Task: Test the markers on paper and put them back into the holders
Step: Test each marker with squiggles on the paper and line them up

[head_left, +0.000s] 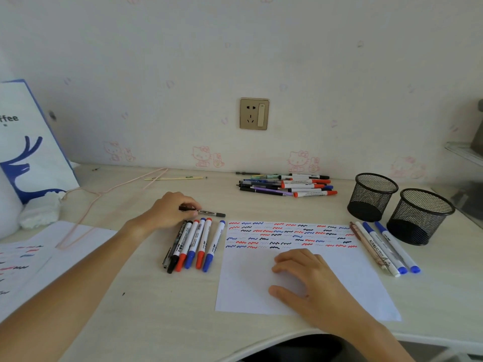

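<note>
one view only, from a wide-angle camera on the person's head, looking forward and down across the worktop (156,309) toward the wall. the paper sheet (339,278) lies close below the lens, just right of centre; the wall socket (254,114) sits straight beyond the sheet, farther off. both forearms enter from the bottom edge, nearer than the sheet. straight lines bow toward the frame edges.

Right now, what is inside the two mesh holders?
No markers stand in either mesh holder; through the mesh only dark bases show. The near walls hide part of each floor.
</note>
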